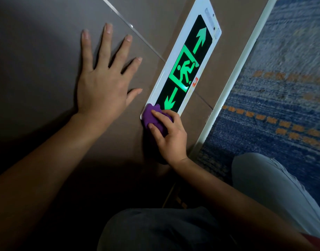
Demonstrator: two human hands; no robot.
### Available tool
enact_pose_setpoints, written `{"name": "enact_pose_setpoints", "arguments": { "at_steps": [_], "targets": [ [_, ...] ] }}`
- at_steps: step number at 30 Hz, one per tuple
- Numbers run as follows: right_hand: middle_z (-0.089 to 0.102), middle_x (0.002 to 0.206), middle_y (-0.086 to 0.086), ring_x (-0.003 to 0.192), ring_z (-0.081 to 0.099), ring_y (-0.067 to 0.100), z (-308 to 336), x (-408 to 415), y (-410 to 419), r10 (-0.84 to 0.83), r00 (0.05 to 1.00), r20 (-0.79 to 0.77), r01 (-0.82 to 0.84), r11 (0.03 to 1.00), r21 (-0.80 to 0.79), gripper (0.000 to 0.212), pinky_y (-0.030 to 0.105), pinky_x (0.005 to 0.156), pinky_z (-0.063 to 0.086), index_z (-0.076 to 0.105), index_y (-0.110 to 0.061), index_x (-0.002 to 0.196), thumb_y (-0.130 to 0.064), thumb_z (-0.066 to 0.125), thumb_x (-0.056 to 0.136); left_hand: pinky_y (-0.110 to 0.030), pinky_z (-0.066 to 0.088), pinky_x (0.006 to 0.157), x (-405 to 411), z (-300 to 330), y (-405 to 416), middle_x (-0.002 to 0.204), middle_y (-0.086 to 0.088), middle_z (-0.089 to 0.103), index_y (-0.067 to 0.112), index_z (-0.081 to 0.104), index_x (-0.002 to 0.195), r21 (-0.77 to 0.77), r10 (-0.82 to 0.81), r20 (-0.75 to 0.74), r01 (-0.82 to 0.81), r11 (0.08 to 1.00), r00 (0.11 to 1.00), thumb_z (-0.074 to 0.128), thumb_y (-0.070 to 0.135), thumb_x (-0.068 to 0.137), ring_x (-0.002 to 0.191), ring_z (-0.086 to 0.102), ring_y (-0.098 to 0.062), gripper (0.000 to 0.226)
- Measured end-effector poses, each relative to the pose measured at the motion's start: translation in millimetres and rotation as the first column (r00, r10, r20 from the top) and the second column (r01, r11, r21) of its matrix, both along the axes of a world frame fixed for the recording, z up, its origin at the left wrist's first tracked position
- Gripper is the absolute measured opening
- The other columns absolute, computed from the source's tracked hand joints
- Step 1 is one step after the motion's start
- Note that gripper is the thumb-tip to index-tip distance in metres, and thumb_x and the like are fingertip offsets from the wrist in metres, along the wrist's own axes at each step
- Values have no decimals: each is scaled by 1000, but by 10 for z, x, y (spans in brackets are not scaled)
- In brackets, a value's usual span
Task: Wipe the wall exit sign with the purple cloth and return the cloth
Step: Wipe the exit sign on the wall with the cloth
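The exit sign [184,69] is a long white-framed panel on the brown wall, black with glowing green arrows and a running figure. It runs diagonally across the view. My right hand [171,134] is shut on the bunched purple cloth [155,120] and presses it against the sign's near end, covering the corner below the lower arrow. My left hand [105,78] lies flat on the wall to the left of the sign, fingers spread, holding nothing.
A white skirting strip [233,82] runs along the wall's base to the right of the sign. Beyond it lies a blue carpet [282,87] with orange dashes. My grey-trousered knees [267,187] fill the lower right.
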State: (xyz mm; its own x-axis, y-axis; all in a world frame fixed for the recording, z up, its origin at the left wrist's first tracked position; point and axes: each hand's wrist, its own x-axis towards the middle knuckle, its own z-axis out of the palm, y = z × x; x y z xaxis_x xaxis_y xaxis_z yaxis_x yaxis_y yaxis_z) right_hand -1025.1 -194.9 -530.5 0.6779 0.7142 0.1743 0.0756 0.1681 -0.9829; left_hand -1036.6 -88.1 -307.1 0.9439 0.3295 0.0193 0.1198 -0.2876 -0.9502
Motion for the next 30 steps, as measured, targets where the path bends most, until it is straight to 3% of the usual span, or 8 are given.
{"name": "enact_pose_setpoints", "arguments": {
  "at_steps": [4,8,14,17,20,23,30],
  "targets": [
    [48,135,-10,117,50,2,-203,-32,-52,14,1000,24,-13,999,-49,39,5,94,31,60,-39,134,-47,62,96,-71,7,124,5,-17,-18,176,-11,10,27,31,162,-32,8,13,-8,999,1000,36,72,96,162,5,-46,80],
    [52,134,-2,112,55,9,-522,3,-120,11,998,-63,-20,989,-146,37,25,92,49,65,-32,131,-35,70,94,-70,9,124,58,-103,-59,175,-12,12,25,30,163,-20,16,-65,-17,1000,998,30,70,99,161,7,-45,78],
    [53,132,-3,107,49,-1,-702,118,-79,12,996,-87,-27,985,-172,38,29,91,50,65,-32,132,-33,70,95,-72,11,123,101,-78,-105,175,-13,13,24,30,163,-42,34,-79,-37,998,996,30,69,100,161,8,-46,77],
    [53,128,-6,107,51,2,-713,219,-46,0,993,-122,-23,983,-185,41,31,95,50,59,-36,137,-41,66,96,-72,11,123,104,-89,-113,176,-13,11,24,29,164,-25,28,-102,-31,999,994,29,70,100,161,8,-46,78],
    [51,124,-13,102,54,-4,-590,524,170,-92,979,-181,59,982,-179,49,25,93,48,50,-45,142,-57,57,95,-71,9,124,104,-106,-77,176,-12,11,25,28,164,-3,22,-90,-22,1000,996,27,70,99,161,7,-45,79],
    [47,130,-14,106,54,-4,-454,938,398,-159,948,-276,100,972,-215,51,31,90,56,41,-55,143,-68,50,94,-70,8,124,102,-119,-41,176,-12,11,26,30,163,-5,13,-86,-13,1000,996,26,71,98,162,7,-44,79],
    [47,149,-6,118,58,13,-429,908,433,-131,987,-95,95,945,-314,55,36,85,58,37,-41,154,-59,40,102,-71,7,124,139,-153,-63,175,-12,15,24,37,160,-49,23,-60,-26,998,998,33,68,99,161,7,-46,76]
  ]
}}
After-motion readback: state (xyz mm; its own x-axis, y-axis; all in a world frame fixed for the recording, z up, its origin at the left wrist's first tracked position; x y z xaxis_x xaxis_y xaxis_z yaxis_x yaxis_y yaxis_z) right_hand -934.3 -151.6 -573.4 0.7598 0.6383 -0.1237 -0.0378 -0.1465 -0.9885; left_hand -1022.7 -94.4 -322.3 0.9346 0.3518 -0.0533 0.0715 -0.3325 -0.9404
